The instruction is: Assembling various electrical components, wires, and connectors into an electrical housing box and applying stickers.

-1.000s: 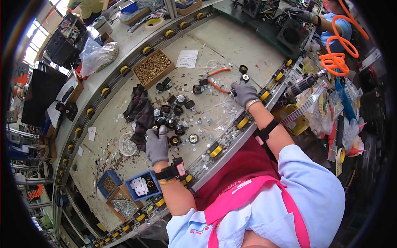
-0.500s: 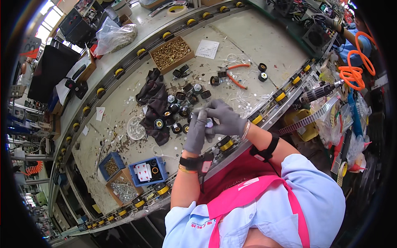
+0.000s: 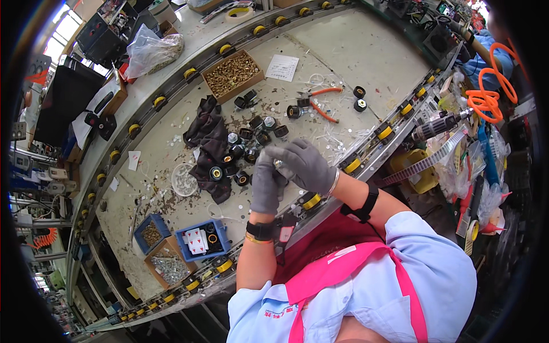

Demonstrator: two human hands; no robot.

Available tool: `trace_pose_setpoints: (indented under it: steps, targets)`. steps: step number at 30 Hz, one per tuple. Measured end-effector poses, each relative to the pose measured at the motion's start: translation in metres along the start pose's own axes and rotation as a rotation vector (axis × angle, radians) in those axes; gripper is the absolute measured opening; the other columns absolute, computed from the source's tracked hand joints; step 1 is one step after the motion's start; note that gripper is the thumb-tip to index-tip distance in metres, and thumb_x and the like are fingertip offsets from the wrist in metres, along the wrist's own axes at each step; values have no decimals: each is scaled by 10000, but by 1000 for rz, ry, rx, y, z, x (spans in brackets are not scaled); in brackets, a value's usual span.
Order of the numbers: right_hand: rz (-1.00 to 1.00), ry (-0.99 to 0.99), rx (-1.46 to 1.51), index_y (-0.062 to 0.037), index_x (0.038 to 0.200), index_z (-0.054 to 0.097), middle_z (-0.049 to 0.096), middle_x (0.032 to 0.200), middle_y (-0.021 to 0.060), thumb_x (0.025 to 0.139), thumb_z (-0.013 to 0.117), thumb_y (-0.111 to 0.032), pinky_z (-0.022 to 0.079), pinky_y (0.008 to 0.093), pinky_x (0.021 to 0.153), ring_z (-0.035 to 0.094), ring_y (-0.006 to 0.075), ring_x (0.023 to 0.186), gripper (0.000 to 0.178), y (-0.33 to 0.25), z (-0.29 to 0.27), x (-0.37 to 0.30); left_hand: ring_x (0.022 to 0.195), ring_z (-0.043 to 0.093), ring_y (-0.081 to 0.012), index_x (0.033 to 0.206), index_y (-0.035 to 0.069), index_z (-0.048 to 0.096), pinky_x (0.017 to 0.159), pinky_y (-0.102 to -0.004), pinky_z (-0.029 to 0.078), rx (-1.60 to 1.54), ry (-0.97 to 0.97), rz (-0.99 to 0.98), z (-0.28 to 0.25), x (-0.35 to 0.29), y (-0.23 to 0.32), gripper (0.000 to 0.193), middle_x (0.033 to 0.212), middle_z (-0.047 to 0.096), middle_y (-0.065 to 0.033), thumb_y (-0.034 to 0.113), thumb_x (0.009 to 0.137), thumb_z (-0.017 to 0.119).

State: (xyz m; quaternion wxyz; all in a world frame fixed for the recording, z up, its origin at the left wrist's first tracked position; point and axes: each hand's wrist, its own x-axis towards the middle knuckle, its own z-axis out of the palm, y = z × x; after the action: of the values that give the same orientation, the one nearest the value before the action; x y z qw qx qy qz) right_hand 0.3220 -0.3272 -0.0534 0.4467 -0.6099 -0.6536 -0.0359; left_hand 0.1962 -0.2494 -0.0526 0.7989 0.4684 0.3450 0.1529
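Observation:
Grey-gloved and closed, my left hand (image 3: 266, 186) and my right hand (image 3: 309, 166) meet above the near side of the bench. A small shiny metal part (image 3: 278, 164) shows between their fingers; the fingers hide most of it. Just beyond lie several black round fittings, some with a silver hex nut (image 3: 269, 122) and some with a brass-coloured centre (image 3: 216, 174). A crumpled dark cloth (image 3: 205, 131) lies to their left, partly under them. Pliers with orange handles (image 3: 325, 114) rest farther right, beside two more black fittings (image 3: 359, 104).
A cardboard box of brass parts (image 3: 233, 76) stands at the back, beside a paper sheet (image 3: 282, 67). Near left are a blue bin (image 3: 225, 227) with white cards and black rings, and a box of silver screws (image 3: 170, 263). A power screwdriver (image 3: 430, 130) lies right, beyond the roller rail (image 3: 352, 166).
My right hand has turned and closed over the held part, drawing nearer to my left. The pale hex piece seen between the hands before is now mostly covered.

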Motion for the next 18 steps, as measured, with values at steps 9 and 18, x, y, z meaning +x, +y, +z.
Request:
trace_pose_setpoints:
  steps: [9,18]
  targets:
    - [124,-153,85,-78,1244,514,582,1016,138,877,598,-263,500,374,751,609,306,863,420,4,-1,2,503,364,-25,891,145,535,430,-199,267,-93,56,21,-10,8,-9,366,641,435,66,487,960,425]
    - [33,-70,82,-103,1214,548,599,831,116,856,624,-264,484,367,652,600,299,738,400,3,-6,10,503,375,-24,920,127,532,430,-192,291,-55,39,136,-16,15,-17,371,634,422,62,483,960,434]
